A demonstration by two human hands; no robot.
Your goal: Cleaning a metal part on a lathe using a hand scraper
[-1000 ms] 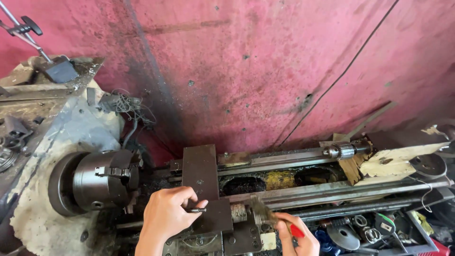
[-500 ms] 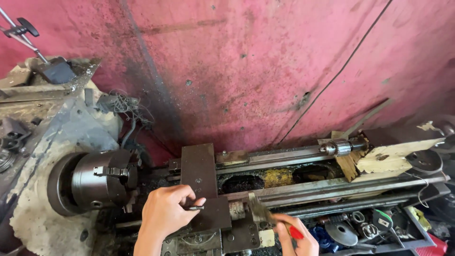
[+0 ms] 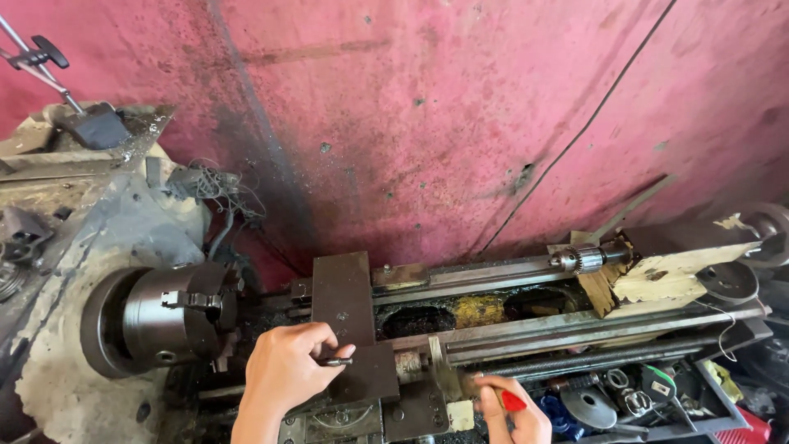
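Note:
I look down on an old, dirty metal lathe. My left hand (image 3: 286,374) rests on the dark cross-slide plate (image 3: 345,306) and pinches a small metal pin (image 3: 337,361) against it. At the bottom edge, my right hand (image 3: 514,413) grips a red-handled tool (image 3: 511,400) whose metal blade (image 3: 450,374) points up-left toward the carriage. The three-jaw chuck (image 3: 177,316) sits left of my left hand, with nothing in its jaws.
A drill chuck (image 3: 579,261) on the tailstock (image 3: 682,275) stands at the right. A tray of loose tools and parts (image 3: 633,399) lies below the bed at the lower right. A stained pink wall (image 3: 460,123) rises behind. Cluttered headstock (image 3: 82,214) at left.
The view has shifted slightly. My right hand with the red-handled tool has come up a little toward the carriage. My left hand stays on the plate.

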